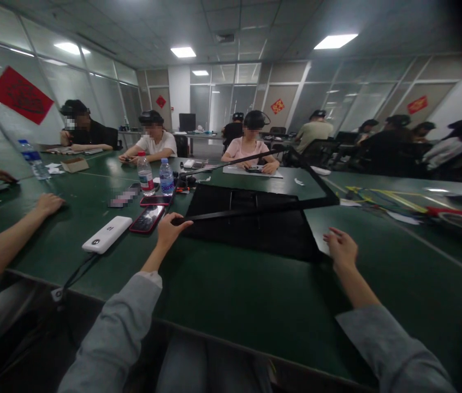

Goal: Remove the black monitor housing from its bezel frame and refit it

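My left hand (170,229) pinches the near left corner of a thin black rectangular frame (313,204). Tilted above the table, the frame reaches away and to the right. Beneath it lies a flat black cloth-like sheet (255,239) with two thin straight lines showing on it. Just past the sheet's right edge, my right hand (342,250) hovers with loosely bent fingers apart, and nothing shows in them. The frame's right corner is a short way beyond that hand, not touching it.
Left of my hand lie a white power bank (107,234) with a cable and a phone (147,218). Two bottles (146,177) stand behind. A co-worker's arm (22,229) rests on the green table (231,297). Yellow strips (390,199) lie at right. People sit opposite.
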Demonstrator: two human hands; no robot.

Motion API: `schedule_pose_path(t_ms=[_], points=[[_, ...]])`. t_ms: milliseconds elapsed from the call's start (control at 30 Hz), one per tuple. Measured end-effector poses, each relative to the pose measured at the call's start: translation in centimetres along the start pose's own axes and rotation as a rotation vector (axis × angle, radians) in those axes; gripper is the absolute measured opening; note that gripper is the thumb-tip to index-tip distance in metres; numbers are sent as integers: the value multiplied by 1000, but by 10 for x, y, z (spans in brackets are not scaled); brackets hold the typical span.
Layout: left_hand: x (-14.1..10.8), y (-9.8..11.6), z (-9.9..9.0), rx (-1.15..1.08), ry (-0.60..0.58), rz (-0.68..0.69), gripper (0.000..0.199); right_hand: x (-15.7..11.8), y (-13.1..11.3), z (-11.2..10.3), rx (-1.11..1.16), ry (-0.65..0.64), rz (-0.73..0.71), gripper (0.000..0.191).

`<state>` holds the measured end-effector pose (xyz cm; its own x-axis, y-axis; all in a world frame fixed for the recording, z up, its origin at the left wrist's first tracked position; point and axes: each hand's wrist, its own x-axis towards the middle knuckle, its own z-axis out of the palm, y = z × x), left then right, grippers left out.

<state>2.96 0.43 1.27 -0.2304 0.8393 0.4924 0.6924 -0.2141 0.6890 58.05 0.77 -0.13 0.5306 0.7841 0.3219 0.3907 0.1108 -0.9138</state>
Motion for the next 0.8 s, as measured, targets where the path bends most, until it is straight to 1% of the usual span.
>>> schedule_pose_path(t_ms=[33,67,133,167,200,267,333,433,500,567,667,800], points=[[-1,0,0,32,8,23,40,-1,-7,1,72,19,13,37],[-1,1,1,67,12,47,41,-3,-14,1,175,-24,65,40],[-4,4,3,138,-1,97,43,-9,-31,0,373,-213,166,50],[-5,7,3,168,-15,122,43,-12,-38,0,426,-318,197,54],[-7,9,4,193,-32,147,44,-14,-43,0,440,-384,209,54],[-11,16,5,235,-71,186,45,-14,-44,2,361,-421,153,45],[-14,21,7,269,-113,207,45,-11,-35,8,167,-362,2,46],[-16,26,10,288,-182,227,45,-6,-13,17,-188,-213,-256,53],[-17,26,12,276,-246,255,43,-4,-3,20,-362,-115,-345,54],[-18,26,14,261,-317,301,39,-3,2,22,-478,-40,-365,55],[-21,27,17,260,-399,376,33,0,5,25,-613,36,-345,55],[-24,29,20,260,-412,416,32,10,11,30,-696,15,-261,58]])
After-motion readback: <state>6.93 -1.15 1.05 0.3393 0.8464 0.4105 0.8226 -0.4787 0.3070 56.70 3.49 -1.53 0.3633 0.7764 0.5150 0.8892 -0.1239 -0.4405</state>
